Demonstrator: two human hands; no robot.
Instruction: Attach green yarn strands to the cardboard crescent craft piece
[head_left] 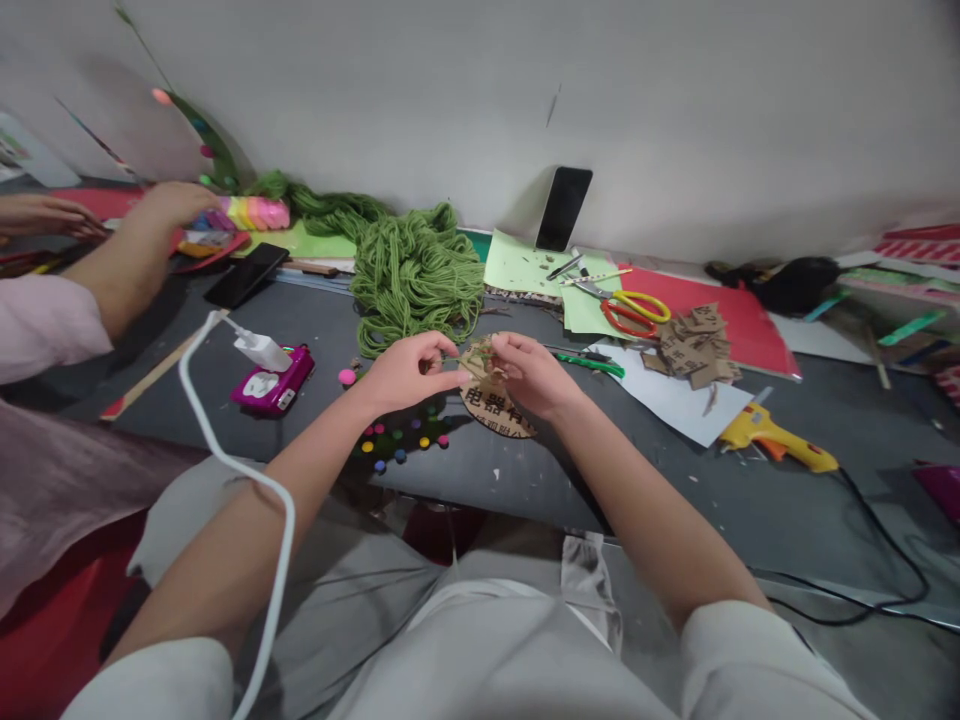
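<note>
The round cardboard piece carries large black Chinese characters, seemingly 电器有, above a smaller line too blurred to read. Broken printed characters mark the cardboard scraps, none legible.

Dark phone standing near back edge of bench; red sheet along same edge, farther right. Magenta socket block, white charger plugged in, toward front edge, left; second phone flat behind.

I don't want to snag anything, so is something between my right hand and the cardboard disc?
Nothing visible is: your right hand overlaps the cardboard disc at its upper right, though I can't tell whether they touch.
</note>
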